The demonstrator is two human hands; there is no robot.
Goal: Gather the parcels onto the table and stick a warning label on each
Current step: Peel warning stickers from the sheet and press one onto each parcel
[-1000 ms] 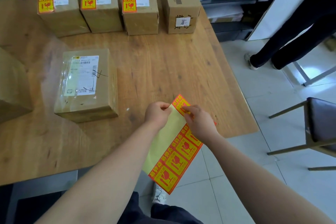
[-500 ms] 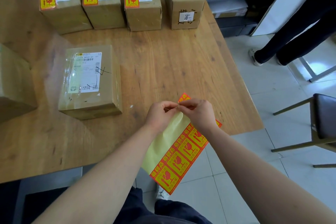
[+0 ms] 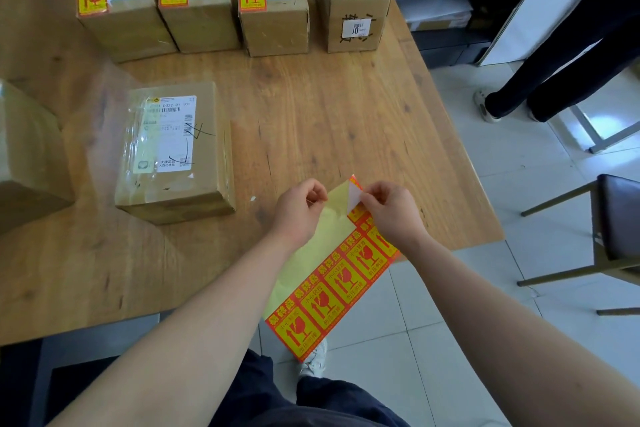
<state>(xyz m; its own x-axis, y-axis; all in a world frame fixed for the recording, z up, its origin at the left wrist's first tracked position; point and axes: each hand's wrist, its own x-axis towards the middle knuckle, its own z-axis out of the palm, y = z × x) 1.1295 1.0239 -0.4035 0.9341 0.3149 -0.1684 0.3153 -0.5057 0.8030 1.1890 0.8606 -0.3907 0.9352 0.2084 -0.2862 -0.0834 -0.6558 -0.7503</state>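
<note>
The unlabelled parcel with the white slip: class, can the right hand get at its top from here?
Probably yes. Bare table lies between the parcel and the right hand, which pinches a half-peeled label; only the left hand, holding the sticker sheet, sits partly across.

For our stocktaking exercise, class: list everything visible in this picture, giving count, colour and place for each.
labelled parcels: four, brown, row along table's far edge
unlabelled parcel: one, brown, table's middle left
cut-off parcel: one, brown, table's left edge, no warning label visible
label sheet: one, red-yellow on pale backing, over table's near edge
peeling label: one, white underside, sheet's top corner
table: one, wooden brown, centre
chair: one, dark seat, right
bystander's legs: two, dark trousers, upper right
left hand: pinches label sheet
right hand: pinches peeling label
</note>
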